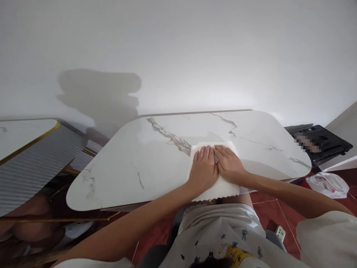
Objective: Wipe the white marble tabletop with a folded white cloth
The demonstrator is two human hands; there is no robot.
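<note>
**Two flat hands on a white cloth**

The fingers (205, 153) of both hands lie stretched out and open, gripping nothing, pressed palm-down on a white cloth (220, 190). The left hand (203, 169) and the right hand (228, 163) sit side by side, their inner edges touching at the cloth's middle, fingertips pointing away from the body. Held flat like this, the hands seem to be there to pin or smooth the fabric rather than lift it.

The cloth rests on the near part of a white marbled table (145, 160), its scalloped near edge hanging slightly over the table's rim, just in front of the person's waist. Its far edge lies beside a grey vein in the marble.

Off to the right, well apart from the hands, a black case (323, 143) sits on the floor, and a clear plastic bag (329, 184) lies on the red tiles. To the left stands a second piece of furniture with a gold trim (30, 143).
</note>
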